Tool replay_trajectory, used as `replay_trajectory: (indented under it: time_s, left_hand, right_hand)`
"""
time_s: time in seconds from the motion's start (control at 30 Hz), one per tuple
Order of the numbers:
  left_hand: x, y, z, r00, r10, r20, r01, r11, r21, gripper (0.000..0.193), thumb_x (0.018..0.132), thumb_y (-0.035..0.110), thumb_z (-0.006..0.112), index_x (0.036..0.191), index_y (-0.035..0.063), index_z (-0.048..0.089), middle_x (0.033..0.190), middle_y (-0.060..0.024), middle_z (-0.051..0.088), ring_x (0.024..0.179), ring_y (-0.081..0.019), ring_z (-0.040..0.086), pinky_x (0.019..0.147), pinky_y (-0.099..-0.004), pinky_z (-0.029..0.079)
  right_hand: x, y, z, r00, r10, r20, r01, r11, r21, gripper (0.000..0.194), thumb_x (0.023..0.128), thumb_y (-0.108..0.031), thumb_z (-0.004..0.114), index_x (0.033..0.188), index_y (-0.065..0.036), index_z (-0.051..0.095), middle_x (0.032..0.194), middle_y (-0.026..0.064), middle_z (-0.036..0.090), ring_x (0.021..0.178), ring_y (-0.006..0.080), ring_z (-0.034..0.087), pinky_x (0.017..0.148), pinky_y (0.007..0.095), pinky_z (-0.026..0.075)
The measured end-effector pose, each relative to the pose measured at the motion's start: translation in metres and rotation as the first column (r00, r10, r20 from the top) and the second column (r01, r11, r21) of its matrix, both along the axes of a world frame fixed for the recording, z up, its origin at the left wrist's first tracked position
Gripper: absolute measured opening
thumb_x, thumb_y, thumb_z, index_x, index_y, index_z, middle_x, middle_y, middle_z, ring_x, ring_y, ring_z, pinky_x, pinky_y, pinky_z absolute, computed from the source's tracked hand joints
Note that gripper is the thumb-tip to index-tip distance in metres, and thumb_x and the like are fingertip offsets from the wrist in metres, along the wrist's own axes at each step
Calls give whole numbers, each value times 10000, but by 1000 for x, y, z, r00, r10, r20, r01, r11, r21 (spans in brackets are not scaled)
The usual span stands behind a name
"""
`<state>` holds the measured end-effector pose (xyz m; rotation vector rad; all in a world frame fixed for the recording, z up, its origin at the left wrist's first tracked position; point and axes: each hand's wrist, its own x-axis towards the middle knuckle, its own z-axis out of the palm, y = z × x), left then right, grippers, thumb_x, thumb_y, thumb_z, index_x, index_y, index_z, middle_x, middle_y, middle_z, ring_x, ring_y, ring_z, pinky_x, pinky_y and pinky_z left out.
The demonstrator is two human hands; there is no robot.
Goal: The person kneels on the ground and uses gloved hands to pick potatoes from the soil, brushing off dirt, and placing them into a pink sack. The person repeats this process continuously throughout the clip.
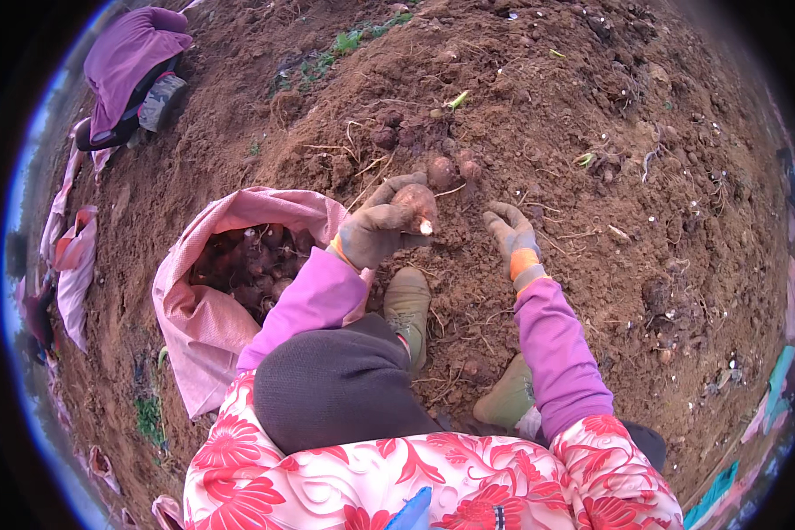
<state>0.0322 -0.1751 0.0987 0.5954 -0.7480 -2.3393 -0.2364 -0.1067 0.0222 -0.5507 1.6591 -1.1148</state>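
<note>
In my gloved left hand [379, 228] is a brown taro-like corm [416, 202] with a pale tip pointing towards me. My right hand [510, 232], also in a soiled glove with an orange cuff, hangs over the soil with its fingers apart and nothing between them. Several more corms [452, 169] lie on the loose soil just beyond my left hand. A pink woven sack [202, 324] stands open at my left, and many dark corms [265, 265] lie inside it. My left forearm crosses part of its rim.
My shoes [407, 308] stand on the soil below my hands. Darker clods [387, 132] and stringy roots lie ahead. A person in purple [132, 66] bends at the upper left, near other pink sacks [78, 271]. Green weeds [348, 43] grow far ahead.
</note>
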Motion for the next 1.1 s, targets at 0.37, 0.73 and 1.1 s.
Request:
replay_trajectory:
  time_s: [0.37,0.73,1.1]
  left_hand:
    - [139,-42,53,660,316,681,-177,947,-267,405,954,148,661,1307,-48,632,1121,-110,720,996,-190,685,897,-319,543]
    - [-13,-143,-80,847,211,489,-303,946,115,422,990,85,643,1395,101,524,1190,-91,685,1053,-247,690,915,-407,583]
    - [-49,-121,66,901,404,161,-339,884,-322,516,867,-135,663,1341,18,528,1091,-126,726,1013,-231,719,840,-326,587]
  right_hand:
    - [-29,-98,-30,774,120,-622,-276,948,-160,519,835,-270,822,1296,-73,688,1292,202,685,1208,322,652,1057,400,499]
    - [24,-184,31,372,722,-583,-558,676,482,892,677,-667,858,1427,-277,573,1467,141,508,1339,341,529,1091,466,459]
    - [-10,-148,176,177,-171,-969,-810,534,-242,278,790,-234,789,1034,-176,669,933,69,626,842,337,680,704,437,555]
